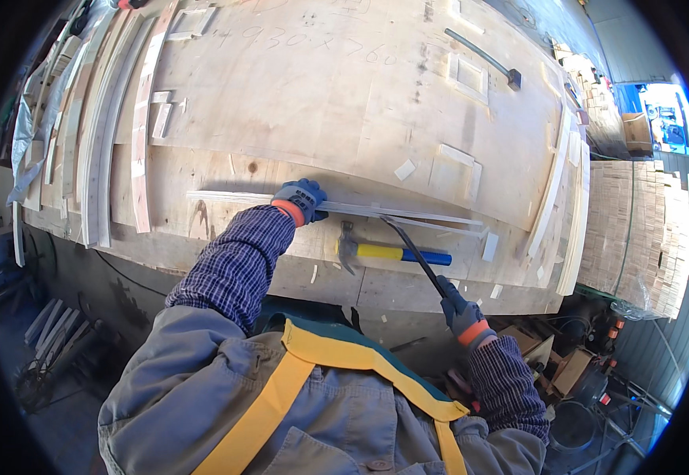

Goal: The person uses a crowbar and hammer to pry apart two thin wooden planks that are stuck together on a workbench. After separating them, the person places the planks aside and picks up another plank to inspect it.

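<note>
My left hand (300, 201), in a grey glove with an orange cuff, is closed around a long thin wooden strip (230, 195) lying across the panel. To the right of that hand the strip looks split into two or more narrow lengths. My right hand (463, 311), gloved the same way, grips the near end of a dark pry bar (416, 255). The bar's bent far tip touches or lies just over the strip; I cannot tell which. A claw hammer (398, 253) with a yellow and blue handle lies just below the strip, partly crossed by the bar.
A large plywood panel (297, 95) covers the bench. Long wooden strips (107, 134) lie along its left side, more strips (554, 190) on the right. A dark-headed hammer (483, 57) rests at the far right. Stacked wood pieces (637, 229) stand beyond the right edge. Small offcuts are scattered about.
</note>
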Tool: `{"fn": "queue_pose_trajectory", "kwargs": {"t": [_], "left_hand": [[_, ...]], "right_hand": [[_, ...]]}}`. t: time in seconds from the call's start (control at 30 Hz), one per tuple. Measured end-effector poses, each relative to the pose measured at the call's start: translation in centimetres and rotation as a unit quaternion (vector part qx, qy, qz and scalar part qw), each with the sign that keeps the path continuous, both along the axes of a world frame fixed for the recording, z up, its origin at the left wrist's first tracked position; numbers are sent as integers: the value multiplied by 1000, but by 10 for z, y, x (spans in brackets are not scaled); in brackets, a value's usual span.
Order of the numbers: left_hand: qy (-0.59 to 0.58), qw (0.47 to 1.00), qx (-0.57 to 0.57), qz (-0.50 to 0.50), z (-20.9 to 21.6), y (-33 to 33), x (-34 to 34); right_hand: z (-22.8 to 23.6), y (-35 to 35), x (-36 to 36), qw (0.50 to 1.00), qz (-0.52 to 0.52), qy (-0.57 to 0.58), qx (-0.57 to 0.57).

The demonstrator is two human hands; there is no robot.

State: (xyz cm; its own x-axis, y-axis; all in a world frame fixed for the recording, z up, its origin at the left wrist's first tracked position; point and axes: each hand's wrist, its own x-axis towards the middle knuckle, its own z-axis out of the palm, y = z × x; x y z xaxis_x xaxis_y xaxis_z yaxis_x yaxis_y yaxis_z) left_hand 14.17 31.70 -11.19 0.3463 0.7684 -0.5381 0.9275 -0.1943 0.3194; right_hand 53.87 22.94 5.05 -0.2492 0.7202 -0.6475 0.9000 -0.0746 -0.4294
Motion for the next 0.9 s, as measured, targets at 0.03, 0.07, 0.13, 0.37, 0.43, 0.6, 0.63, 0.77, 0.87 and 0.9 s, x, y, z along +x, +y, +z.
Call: {"fn": "queue_pose_trajectory", "kwargs": {"t": [0.03, 0.07, 0.13, 0.37, 0.43, 0.6, 0.63, 0.77, 0.87, 0.9], "left_hand": [[-1, 1000, 0, 0, 0, 0, 0], [-3, 1000, -2, 1, -1, 1, -1], [-9, 1000, 5, 0, -1, 1, -1], [3, 1000, 12, 1, 0, 1, 0], [15, 1000, 6, -1, 1, 0, 2], [23, 1000, -21, -1, 5, 3, 3], [23, 999, -27, -2, 5, 4, 3], [19, 999, -39, -8, 5, 6, 3], [21, 999, -48, -10, 3, 7, 3], [19, 998, -51, -10, 2, 7, 3]], "right_hand": [[1, 2, -1, 1000, 10, 3, 7], [3, 4, -1, 1000, -6, -3, -15], [6, 9, -1, 997, -39, -15, -62], [12, 36, 3, 999, 9, -12, -50], [16, 46, 2, 997, 14, -32, -68], [27, 70, -9, 992, 29, -41, -114], [29, 74, -13, 989, 30, -57, -131], [38, 87, -31, 976, 19, -119, -183], [48, 99, -46, 969, 54, -156, -185], [51, 104, -52, 965, 67, -170, -190]]}}
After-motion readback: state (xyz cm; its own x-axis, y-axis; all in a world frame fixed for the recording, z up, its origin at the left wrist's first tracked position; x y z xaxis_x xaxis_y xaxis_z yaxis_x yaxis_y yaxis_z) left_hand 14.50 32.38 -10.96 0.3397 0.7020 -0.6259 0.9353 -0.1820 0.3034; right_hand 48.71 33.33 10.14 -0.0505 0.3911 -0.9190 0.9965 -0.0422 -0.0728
